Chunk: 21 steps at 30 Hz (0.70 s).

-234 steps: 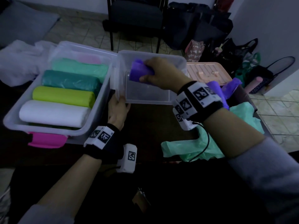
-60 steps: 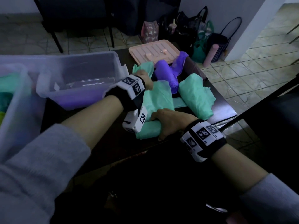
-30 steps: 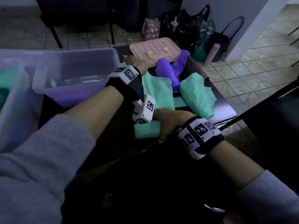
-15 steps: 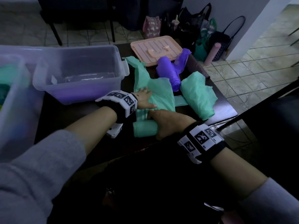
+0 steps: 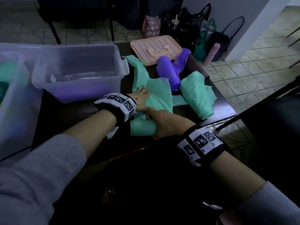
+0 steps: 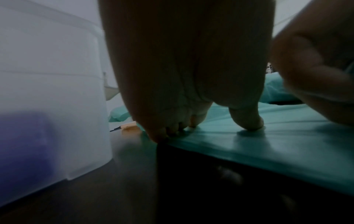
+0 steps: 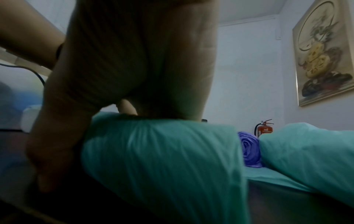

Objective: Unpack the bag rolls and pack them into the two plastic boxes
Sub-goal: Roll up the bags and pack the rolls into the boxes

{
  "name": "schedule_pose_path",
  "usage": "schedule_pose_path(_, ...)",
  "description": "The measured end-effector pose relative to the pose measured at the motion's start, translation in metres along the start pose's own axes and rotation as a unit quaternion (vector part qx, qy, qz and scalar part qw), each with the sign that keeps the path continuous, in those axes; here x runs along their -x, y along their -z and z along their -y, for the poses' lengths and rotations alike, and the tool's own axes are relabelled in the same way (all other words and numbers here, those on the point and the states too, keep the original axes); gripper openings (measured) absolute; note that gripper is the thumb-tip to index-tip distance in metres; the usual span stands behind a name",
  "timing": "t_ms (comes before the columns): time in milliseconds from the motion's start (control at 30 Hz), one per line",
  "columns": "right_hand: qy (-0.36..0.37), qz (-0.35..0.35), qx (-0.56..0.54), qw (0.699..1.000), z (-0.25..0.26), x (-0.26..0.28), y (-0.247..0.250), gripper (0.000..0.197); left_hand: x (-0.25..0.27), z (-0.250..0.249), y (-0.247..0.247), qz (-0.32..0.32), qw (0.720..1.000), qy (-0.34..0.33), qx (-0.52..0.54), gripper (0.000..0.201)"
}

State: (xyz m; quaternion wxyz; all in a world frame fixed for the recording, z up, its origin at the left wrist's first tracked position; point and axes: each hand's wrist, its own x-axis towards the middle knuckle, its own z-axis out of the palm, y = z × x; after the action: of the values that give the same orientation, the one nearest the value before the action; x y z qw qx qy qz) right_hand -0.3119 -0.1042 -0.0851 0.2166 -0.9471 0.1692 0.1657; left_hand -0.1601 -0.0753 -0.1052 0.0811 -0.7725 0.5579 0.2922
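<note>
A green bag roll [image 5: 142, 129] lies at the table's near edge, its loose sheet [image 5: 159, 93] spread away from me. My right hand [image 5: 156, 123] grips the roll from above; in the right wrist view the palm covers the roll [image 7: 162, 159] and the thumb hangs down its left end. My left hand [image 5: 142, 95] presses flat on the sheet just beyond the roll, and its fingertips [image 6: 248, 123] touch the sheet [image 6: 268, 148]. The clear box [image 5: 121, 60] to the left has a purple roll [image 5: 78, 95] on its bottom. A second box [image 5: 19, 75] shows at the far left.
A purple roll [image 5: 168, 71] with a loose tail and a crumpled green roll [image 5: 197, 95] lie beyond my hands. A peach lid [image 5: 155, 48] sits at the table's far edge. Bags stand on the floor behind, and the table's right corner [image 5: 227, 111] is close.
My left hand drew back from the far end of the green sheet and now presses it flat beside the roll. The right hand stays on the roll. Earlier a purple roll went into the clear box.
</note>
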Motion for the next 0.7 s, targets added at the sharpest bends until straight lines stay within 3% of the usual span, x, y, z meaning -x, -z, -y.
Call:
schedule_pose_path(267, -0.001, -0.023, 0.053, 0.998, -0.006, 0.001, 0.003, 0.071, 0.010, 0.000, 0.003, -0.046, 0.998, -0.015, 0.044, 0.084)
schedule_pose_path(333, -0.013, -0.033, -0.003, 0.999, -0.008, 0.002, 0.006, 0.074, 0.015, 0.002, 0.005, -0.079, 0.995, -0.006, 0.053, 0.082)
schedule_pose_path(400, -0.029, -0.052, -0.067, 0.996, -0.012, 0.003, 0.009, 0.071, 0.023, 0.002, 0.009, -0.135, 0.988, 0.006, 0.076, 0.073)
schedule_pose_path(500, -0.037, -0.032, -0.078, 0.996, -0.016, 0.003, 0.015, 0.060, 0.047, -0.004, 0.017, -0.209, 0.966, -0.017, 0.149, 0.040)
schedule_pose_path(600, -0.034, -0.018, -0.078, 0.996, -0.019, 0.001, 0.021, 0.056, 0.072, -0.014, 0.016, -0.183, 0.966, -0.035, 0.179, 0.021)
schedule_pose_path(700, -0.032, 0.010, -0.092, 0.995, -0.022, -0.005, 0.027, 0.048, 0.083, -0.015, 0.009, -0.152, 0.972, -0.034, 0.174, 0.030)
